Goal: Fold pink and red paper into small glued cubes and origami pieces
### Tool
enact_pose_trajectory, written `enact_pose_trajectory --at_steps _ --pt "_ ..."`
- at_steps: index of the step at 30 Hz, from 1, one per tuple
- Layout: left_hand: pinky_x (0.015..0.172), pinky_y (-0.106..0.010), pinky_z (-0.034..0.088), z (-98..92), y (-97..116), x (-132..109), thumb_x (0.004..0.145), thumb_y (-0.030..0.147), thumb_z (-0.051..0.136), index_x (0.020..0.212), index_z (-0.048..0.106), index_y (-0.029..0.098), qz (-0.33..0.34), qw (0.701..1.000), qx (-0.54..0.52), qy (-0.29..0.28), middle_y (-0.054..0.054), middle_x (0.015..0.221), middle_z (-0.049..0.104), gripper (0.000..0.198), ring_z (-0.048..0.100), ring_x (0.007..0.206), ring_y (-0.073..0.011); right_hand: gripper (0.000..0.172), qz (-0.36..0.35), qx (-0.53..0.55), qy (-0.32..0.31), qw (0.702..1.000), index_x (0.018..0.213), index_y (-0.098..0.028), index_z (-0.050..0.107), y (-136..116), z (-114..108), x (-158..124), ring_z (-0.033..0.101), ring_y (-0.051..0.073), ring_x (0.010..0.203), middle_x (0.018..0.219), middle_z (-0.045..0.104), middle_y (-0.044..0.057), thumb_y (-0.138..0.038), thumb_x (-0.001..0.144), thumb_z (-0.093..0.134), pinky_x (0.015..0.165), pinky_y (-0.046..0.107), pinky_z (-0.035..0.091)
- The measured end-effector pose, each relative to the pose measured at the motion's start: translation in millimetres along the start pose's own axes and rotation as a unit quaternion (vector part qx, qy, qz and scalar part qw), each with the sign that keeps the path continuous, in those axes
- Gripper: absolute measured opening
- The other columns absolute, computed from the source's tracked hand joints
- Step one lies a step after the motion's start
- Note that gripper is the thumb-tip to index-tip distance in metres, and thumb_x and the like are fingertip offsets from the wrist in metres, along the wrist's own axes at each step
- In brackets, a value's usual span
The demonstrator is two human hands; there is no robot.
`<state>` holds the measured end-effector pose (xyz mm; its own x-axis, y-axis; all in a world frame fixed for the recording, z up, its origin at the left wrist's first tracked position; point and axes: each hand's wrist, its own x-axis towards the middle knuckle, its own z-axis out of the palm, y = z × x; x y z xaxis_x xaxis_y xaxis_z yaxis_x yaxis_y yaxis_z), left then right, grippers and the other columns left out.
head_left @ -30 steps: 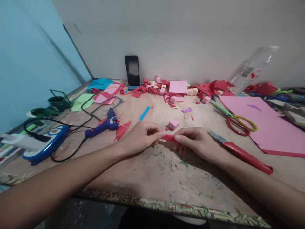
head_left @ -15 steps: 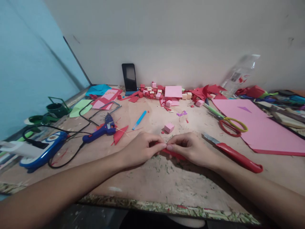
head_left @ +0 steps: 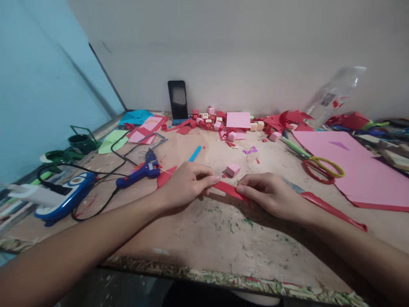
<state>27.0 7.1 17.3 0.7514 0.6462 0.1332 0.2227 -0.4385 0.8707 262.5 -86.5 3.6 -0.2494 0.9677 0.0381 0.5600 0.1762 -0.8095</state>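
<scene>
Stretching low over the middle of the table [head_left: 204, 243], a red paper strip [head_left: 227, 189] runs between both hands. The left hand [head_left: 187, 185] pinches its left end between thumb and fingertips, and the right hand [head_left: 271, 194] grips the other end the same way. Just beyond the strip sits a small pink cube [head_left: 233, 169]. A red-handled knife [head_left: 329, 209] lies just beside the right wrist, its blade partly hidden behind the hand. Farther right, scissors [head_left: 322, 166] with red and yellow handles lie at the edge of a large pink sheet [head_left: 361, 175]. Left of the left hand lie a red scrap [head_left: 165, 175] and a blue glue gun [head_left: 140, 170]; a blue pen [head_left: 194, 153] lies behind them. A dark phone [head_left: 178, 100] leans against the back wall, near a heap of red and pink pieces [head_left: 217, 121].
</scene>
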Motion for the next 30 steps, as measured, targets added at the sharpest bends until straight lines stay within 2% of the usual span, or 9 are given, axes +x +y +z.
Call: enact_pose_trajectory --at_steps 4,11,15,20,23,25,27,28,30 --pt "0.048 -0.021 0.037 -2.9 -2.2 1.7 0.095 0.027 0.059 0.061 0.064 0.015 -0.019 0.999 -0.027 0.012 0.002 0.054 0.058 0.036 0.050 0.047 -0.0085 0.040 0.009 0.015 -0.019 1.000 0.081 -0.017 0.063 -0.5 -4.2 0.7 0.055 0.012 0.060 0.069 0.061 0.001 -0.044 0.107 0.049 0.056 0.025 0.042" --pt "0.045 -0.019 0.033 -1.6 -3.8 2.0 0.095 0.030 0.058 0.059 0.062 0.015 -0.021 0.999 -0.028 0.019 0.001 0.053 0.057 0.039 0.046 0.045 -0.0069 0.042 0.016 0.016 -0.009 1.000 0.079 -0.018 0.058 2.1 -4.7 2.8 0.055 0.012 0.061 0.069 0.060 0.000 -0.047 0.108 0.046 0.058 0.025 0.042" --pt "0.044 -0.019 0.036 3.0 -4.2 1.7 0.095 0.033 0.060 0.065 0.063 0.015 -0.041 0.996 -0.069 0.033 0.002 0.054 0.058 0.035 0.046 0.044 -0.0071 0.042 0.057 0.121 0.025 0.991 0.083 -0.019 0.060 4.6 3.9 3.4 0.057 0.012 0.059 0.068 0.062 -0.001 -0.054 0.105 0.052 0.056 0.023 0.043" --pt "0.045 -0.021 0.037 5.1 -2.0 0.7 0.096 0.037 0.062 0.072 0.068 0.014 -0.039 0.995 -0.086 0.041 0.002 0.056 0.058 0.034 0.048 0.045 -0.0083 0.044 0.087 0.244 0.039 0.965 0.083 -0.016 0.068 -5.1 16.1 7.1 0.061 0.012 0.055 0.070 0.070 0.003 -0.059 0.091 0.071 0.054 0.024 0.047" --pt "0.056 -0.024 0.045 -2.1 1.0 0.8 0.095 0.032 0.067 0.093 0.075 0.016 0.039 0.995 -0.016 0.087 -0.002 0.076 0.070 0.018 0.060 0.063 -0.0126 0.046 0.113 0.307 0.051 0.944 0.075 -0.014 0.070 -12.9 20.7 10.5 0.062 0.013 0.054 0.070 0.073 0.007 -0.058 0.084 0.079 0.053 0.025 0.048" --pt "0.077 -0.029 0.052 -8.5 2.0 1.2 0.091 0.027 0.074 0.105 0.075 0.019 0.142 0.983 0.061 0.096 -0.006 0.101 0.075 0.016 0.067 0.090 -0.0180 0.044 0.128 0.343 0.049 0.929 0.073 -0.014 0.070 -15.3 21.8 12.6 0.062 0.013 0.052 0.065 0.071 0.006 -0.056 0.083 0.080 0.051 0.024 0.046" --pt "0.097 -0.036 0.050 -12.8 0.7 1.5 0.090 0.024 0.076 0.106 0.076 0.019 0.234 0.960 0.142 0.060 -0.009 0.119 0.073 0.016 0.066 0.111 -0.0227 0.044 0.135 0.354 0.035 0.925 0.071 -0.014 0.070 -15.5 21.5 14.6 0.061 0.012 0.050 0.061 0.070 0.007 -0.054 0.085 0.078 0.048 0.022 0.041" --pt "0.101 -0.038 0.047 -13.4 -1.0 1.6 0.092 0.022 0.074 0.105 0.076 0.019 0.260 0.948 0.176 0.038 -0.010 0.122 0.072 0.013 0.065 0.115 -0.0238 0.044 0.137 0.350 0.027 0.926 0.071 -0.013 0.070 -14.9 21.1 15.6 0.059 0.011 0.049 0.060 0.070 0.007 -0.054 0.087 0.077 0.046 0.022 0.038" --pt "0.099 -0.037 0.047 -11.9 -6.1 1.9 0.096 0.019 0.068 0.103 0.076 0.018 0.270 0.937 0.221 0.017 -0.011 0.121 0.072 0.011 0.067 0.111 -0.0232 0.044 0.140 0.337 0.017 0.931 0.070 -0.013 0.070 -13.4 20.0 17.8 0.056 0.010 0.047 0.060 0.070 0.008 -0.053 0.088 0.076 0.045 0.021 0.035"
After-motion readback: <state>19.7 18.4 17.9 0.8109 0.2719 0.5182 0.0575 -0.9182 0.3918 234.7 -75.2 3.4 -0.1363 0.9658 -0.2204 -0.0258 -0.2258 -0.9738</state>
